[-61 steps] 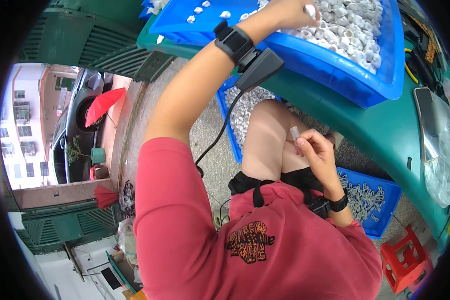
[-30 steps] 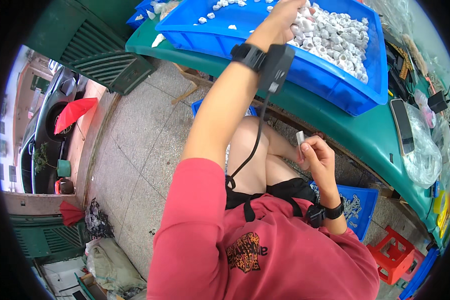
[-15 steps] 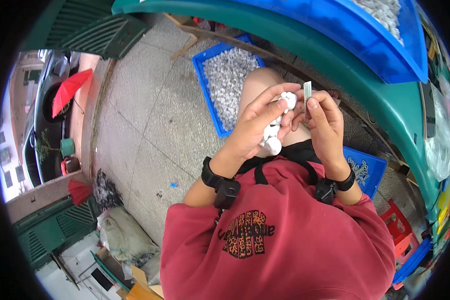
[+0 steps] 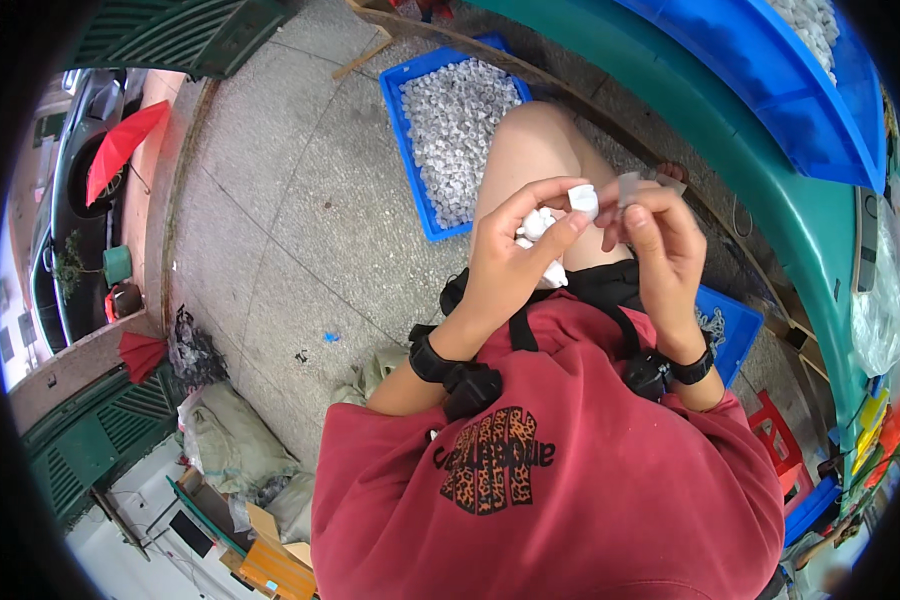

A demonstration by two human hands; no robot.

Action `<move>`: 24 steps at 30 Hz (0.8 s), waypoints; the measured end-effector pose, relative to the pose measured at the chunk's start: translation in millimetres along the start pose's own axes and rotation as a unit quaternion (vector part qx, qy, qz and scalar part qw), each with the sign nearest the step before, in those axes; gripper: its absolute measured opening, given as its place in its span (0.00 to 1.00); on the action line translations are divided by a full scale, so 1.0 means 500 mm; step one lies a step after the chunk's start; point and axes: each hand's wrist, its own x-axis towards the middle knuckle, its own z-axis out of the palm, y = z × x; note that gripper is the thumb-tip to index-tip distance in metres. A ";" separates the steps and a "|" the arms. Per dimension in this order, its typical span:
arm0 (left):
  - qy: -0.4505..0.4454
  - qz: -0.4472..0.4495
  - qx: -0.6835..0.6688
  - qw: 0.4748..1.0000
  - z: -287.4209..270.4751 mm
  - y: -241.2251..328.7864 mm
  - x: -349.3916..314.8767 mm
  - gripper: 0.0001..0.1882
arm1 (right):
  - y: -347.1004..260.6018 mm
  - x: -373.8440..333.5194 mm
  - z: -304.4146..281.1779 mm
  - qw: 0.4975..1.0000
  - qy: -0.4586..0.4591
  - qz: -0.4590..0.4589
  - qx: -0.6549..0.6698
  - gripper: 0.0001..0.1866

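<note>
My left hand is closed around several small, rounded white pieces. One white piece sticks up between its thumb and fingertips, showing a flat face. To the right of it, my right hand pinches a thin, flat, pale strip between thumb and fingers. The strip stands upright and is smeared by motion. Both hands are close together above my lap, with the strip apart from the white piece. My right fingertips are partly hidden behind the thumb and blurred.
A blue crate full of small whitish pieces stands on the floor beyond my knee. Another blue tray is by my right side. The green table curves along the right, bearing a large blue bin. A red stool stands lower right.
The white piece at my left fingertips has turned, now showing a flat face. The strip in my right hand has swung slightly right and blurred. The view has shifted a little.
</note>
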 end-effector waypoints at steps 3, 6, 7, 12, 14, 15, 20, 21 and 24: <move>-0.040 0.043 0.033 0.998 -0.004 0.020 -0.006 0.14 | -0.016 0.011 -0.005 1.000 -0.002 0.002 0.016 0.05; -0.055 0.069 0.056 0.995 0.000 0.038 -0.005 0.14 | -0.029 0.013 0.002 0.999 -0.045 0.006 0.029 0.05; -0.055 0.067 0.056 0.995 0.001 0.041 -0.006 0.14 | -0.030 0.013 0.001 0.999 -0.044 0.008 0.029 0.05; -0.058 0.096 0.083 0.990 0.000 0.042 -0.005 0.14 | -0.031 0.016 0.001 0.998 -0.055 -0.006 -0.026 0.04; -0.057 0.119 0.098 0.986 0.000 0.041 -0.003 0.14 | -0.032 0.015 0.002 0.998 -0.052 -0.010 -0.033 0.05; -0.057 0.142 0.112 0.982 0.000 0.041 -0.003 0.14 | -0.032 0.015 0.002 0.998 -0.049 -0.015 -0.040 0.05; -0.054 0.122 0.104 0.986 0.004 0.049 -0.006 0.15 | -0.032 0.012 0.006 0.997 -0.035 -0.037 -0.061 0.05; -0.053 0.116 0.097 0.987 0.005 0.049 -0.006 0.15 | -0.032 0.012 0.007 0.996 -0.029 -0.045 -0.069 0.05; -0.051 0.101 0.089 0.990 0.005 0.049 -0.007 0.15 | -0.028 0.012 0.010 0.995 -0.024 -0.060 -0.072 0.04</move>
